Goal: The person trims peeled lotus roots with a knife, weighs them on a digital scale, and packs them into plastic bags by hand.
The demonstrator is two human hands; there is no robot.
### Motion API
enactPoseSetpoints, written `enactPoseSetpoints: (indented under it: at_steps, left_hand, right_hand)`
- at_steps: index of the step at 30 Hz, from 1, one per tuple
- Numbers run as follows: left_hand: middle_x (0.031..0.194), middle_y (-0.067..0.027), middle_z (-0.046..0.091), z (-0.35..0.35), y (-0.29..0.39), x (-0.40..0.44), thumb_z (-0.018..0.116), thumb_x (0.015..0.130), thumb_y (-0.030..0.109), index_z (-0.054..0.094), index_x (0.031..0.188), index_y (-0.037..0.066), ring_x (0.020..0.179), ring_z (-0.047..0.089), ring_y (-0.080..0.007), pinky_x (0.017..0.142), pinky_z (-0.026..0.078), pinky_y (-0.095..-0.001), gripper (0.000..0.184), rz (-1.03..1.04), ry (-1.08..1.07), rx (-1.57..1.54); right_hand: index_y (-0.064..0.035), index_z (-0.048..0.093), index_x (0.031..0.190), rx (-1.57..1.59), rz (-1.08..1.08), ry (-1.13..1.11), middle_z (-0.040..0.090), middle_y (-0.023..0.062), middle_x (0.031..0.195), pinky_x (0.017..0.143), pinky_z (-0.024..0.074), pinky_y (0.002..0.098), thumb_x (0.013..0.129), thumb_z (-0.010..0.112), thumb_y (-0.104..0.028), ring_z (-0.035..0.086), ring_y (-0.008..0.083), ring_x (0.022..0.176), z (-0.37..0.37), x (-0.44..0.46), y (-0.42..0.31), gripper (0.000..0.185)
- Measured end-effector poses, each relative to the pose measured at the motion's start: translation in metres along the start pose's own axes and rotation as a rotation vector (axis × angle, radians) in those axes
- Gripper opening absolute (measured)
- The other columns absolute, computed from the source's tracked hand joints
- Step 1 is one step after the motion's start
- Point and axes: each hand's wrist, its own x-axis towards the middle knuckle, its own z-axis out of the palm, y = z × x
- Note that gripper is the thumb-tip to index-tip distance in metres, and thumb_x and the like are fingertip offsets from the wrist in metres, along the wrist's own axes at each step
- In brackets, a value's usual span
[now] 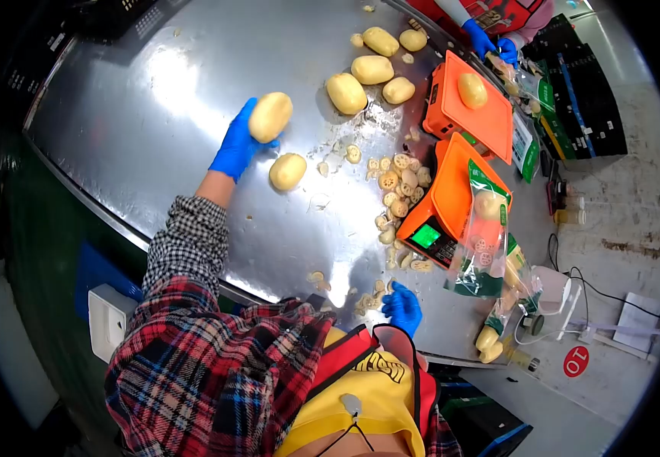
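Observation:
My left hand, in a blue glove, is shut on a peeled lotus root segment, lifted over the steel table. Just below it, another lotus root segment lies on the metal. Near the table's front edge is my gloved right hand, its fingers loosely bent and apart with nothing visible in them. Small lotus root trimmings lie beside those fingers. Farther off, a heap of cut lotus root ends rests against an orange scale with a lit green display.
Several lotus root segments lie at the back. A second orange scale carries one segment. A clear green-printed bag with lotus root lies over the nearer scale. Across the table, a co-worker's blue-gloved hands handle packaging.

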Motion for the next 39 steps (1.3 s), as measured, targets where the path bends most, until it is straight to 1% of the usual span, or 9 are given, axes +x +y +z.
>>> enactPoseSetpoints:
  at_steps: [2, 10, 12, 14, 15, 20, 27, 30, 39]
  left_hand:
    - [0.128, -0.0275, 0.051, 0.002, 0.009, -0.009, 0.033, 0.097, 0.040, 0.043, 0.136, 0.003, 0.102, 0.060, -0.0378, 0.076, 0.056, -0.0460, 0.055, -0.286, -0.244, -0.609]
    - [0.132, -0.0278, 0.046, 0.053, 0.026, -0.064, 0.034, 0.097, 0.039, 0.038, 0.138, 0.004, 0.108, 0.058, -0.0366, 0.084, 0.055, -0.0442, 0.055, -0.284, -0.392, -0.635]
    - [0.130, -0.0221, 0.051, 0.073, 0.024, -0.088, 0.037, 0.098, 0.041, 0.039, 0.137, 0.001, 0.110, 0.059, -0.0306, 0.089, 0.053, -0.0421, 0.056, 0.303, -0.336, 0.251]
    - [0.124, -0.0144, 0.057, 0.080, 0.014, -0.089, 0.045, 0.098, 0.035, 0.045, 0.132, 0.000, 0.109, 0.059, -0.0210, 0.090, 0.052, -0.0372, 0.049, 0.208, -0.392, 0.220]
    - [0.127, -0.0116, 0.056, 0.087, 0.012, -0.083, 0.047, 0.099, 0.023, 0.046, 0.133, 0.000, 0.112, 0.057, -0.0198, 0.094, 0.048, -0.0337, 0.041, -0.231, -0.390, -0.280]
    - [0.127, -0.0070, 0.057, 0.107, -0.043, -0.099, 0.055, 0.095, 0.017, 0.051, 0.131, 0.000, 0.113, 0.053, -0.0131, 0.099, 0.041, -0.0280, 0.039, 0.238, -0.729, 0.545]
    - [0.106, -0.0057, 0.066, 0.076, -0.013, 0.055, 0.063, 0.090, 0.016, 0.065, 0.107, 0.002, 0.098, 0.060, -0.0143, 0.088, 0.048, -0.0293, 0.022, 0.375, -0.108, 0.656]
    - [0.113, -0.0145, 0.059, 0.094, 0.026, 0.117, 0.068, 0.082, 0.025, 0.060, 0.117, 0.007, 0.098, 0.060, -0.0291, 0.083, 0.050, -0.0374, 0.039, 0.614, -0.040, 1.029]
    - [0.144, -0.0123, 0.038, 0.202, 0.027, 0.298, 0.076, 0.070, 0.018, 0.030, 0.144, 0.013, 0.127, 0.042, -0.0331, 0.099, 0.042, -0.0425, 0.087, 0.977, -0.208, 1.895]
  right_hand:
    - [-0.0020, 0.059, 0.119, -0.068, 0.022, -0.163, 0.066, 0.0063, 0.086, 0.062, 0.0463, 0.0205, 0.094, 0.056, -0.012, 0.059, 0.0096, 0.069, 0.020, 0.003, -0.006, 0.028]
    - [-0.0059, 0.057, 0.125, -0.316, -0.469, -0.498, 0.065, 0.0068, 0.106, 0.078, 0.0492, 0.0261, 0.089, 0.061, -0.009, 0.063, 0.0141, 0.090, 0.103, 0.069, -0.073, 0.037]
    - [-0.0077, 0.050, 0.133, -0.314, -0.509, -0.552, 0.061, 0.0084, 0.116, 0.084, 0.0476, 0.0272, 0.087, 0.063, -0.009, 0.060, 0.0150, 0.101, 0.115, 0.075, -0.099, 0.048]
    - [-0.0095, 0.042, 0.139, -0.095, -0.439, -0.526, 0.058, 0.0101, 0.120, 0.086, 0.0475, 0.0281, 0.088, 0.062, -0.009, 0.058, 0.0163, 0.104, 0.132, 0.070, -0.118, 0.055]
    - [-0.0105, 0.038, 0.142, 0.015, -0.407, -0.506, 0.057, 0.0110, 0.122, 0.087, 0.0474, 0.0286, 0.088, 0.061, -0.008, 0.057, 0.0169, 0.106, 0.141, 0.068, -0.123, 0.059]
    - [-0.0021, 0.042, 0.133, 0.627, 0.076, -0.521, 0.053, 0.0110, 0.125, 0.094, 0.0473, 0.0369, 0.086, 0.061, -0.020, 0.054, 0.0227, 0.113, 0.125, 0.105, -0.087, 0.053]
    - [0.0035, 0.056, 0.119, 0.091, 0.064, -0.192, 0.062, 0.0101, 0.110, 0.087, 0.0472, 0.0304, 0.085, 0.065, -0.023, 0.058, 0.0169, 0.100, 0.077, 0.120, -0.003, 0.044]
    - [0.0049, 0.055, 0.120, 0.218, 0.112, -0.187, 0.062, 0.0104, 0.110, 0.087, 0.0467, 0.0297, 0.087, 0.063, -0.022, 0.058, 0.0165, 0.099, 0.068, 0.128, 0.030, 0.044]
    - [0.0044, 0.053, 0.122, 0.080, 0.183, -0.192, 0.062, 0.0124, 0.111, 0.088, 0.0486, 0.0334, 0.087, 0.059, -0.022, 0.059, 0.0202, 0.101, 0.059, 0.130, 0.024, 0.044]
